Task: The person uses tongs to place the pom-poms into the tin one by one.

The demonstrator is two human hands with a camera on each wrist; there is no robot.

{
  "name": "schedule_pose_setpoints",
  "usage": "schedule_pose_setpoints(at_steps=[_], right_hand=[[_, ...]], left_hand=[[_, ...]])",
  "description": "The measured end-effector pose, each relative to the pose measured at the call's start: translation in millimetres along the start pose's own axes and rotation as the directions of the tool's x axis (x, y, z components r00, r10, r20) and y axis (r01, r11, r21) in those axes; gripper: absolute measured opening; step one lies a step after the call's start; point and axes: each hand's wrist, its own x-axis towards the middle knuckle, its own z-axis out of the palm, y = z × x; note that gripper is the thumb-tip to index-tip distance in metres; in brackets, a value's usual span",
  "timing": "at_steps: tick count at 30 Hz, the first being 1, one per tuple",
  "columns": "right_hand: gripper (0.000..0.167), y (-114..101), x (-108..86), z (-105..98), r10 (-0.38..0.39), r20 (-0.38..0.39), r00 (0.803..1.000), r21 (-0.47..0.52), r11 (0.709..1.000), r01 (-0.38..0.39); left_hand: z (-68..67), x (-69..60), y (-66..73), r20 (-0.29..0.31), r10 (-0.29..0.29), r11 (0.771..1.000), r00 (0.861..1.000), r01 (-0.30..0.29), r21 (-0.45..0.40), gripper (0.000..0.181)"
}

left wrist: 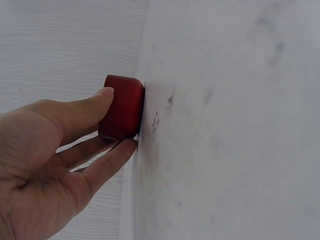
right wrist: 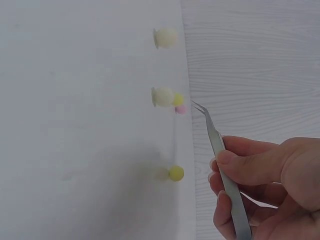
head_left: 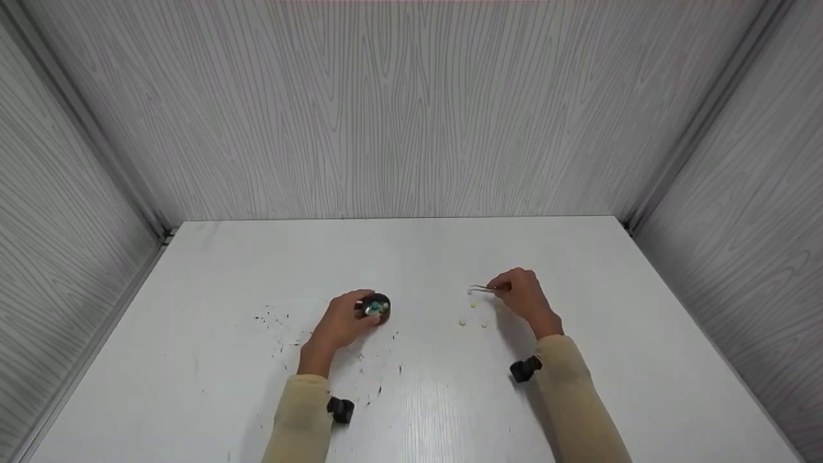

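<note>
Bent-tipped metal tweezers [right wrist: 230, 185], their rear end cut off by the frame, are pinched in a right hand [head_left: 524, 297] over a white table [head_left: 424, 399], near a pink bead [right wrist: 180, 108] partly hidden beside a yellow one. A left hand [head_left: 341, 321] grips a smooth, round-cornered red container [left wrist: 121, 107] holding blue, green and pale pieces [head_left: 376, 307], individually indistinct. Wood-grained panels [head_left: 411, 116] rise behind.

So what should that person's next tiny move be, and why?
Probably to bring the tweezers to the pink ball and pinch it. The right hand's tweezer tips look empty, and that ball appears close to them. The left hand holds a red container with colored balls inside.
</note>
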Motion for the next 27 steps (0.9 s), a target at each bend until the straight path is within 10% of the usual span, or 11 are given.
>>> schedule_pose_setpoints(at_steps=[27], right_hand=[[0.021,-1.5,-0.1,-1.4,0.014,0.003,1.000,-0.018,1.000,-0.014]], left_hand=[[-0.9,-0.9,3.9,0.004,-0.019,1.000,1.000,0.019,0.011,0.056]])
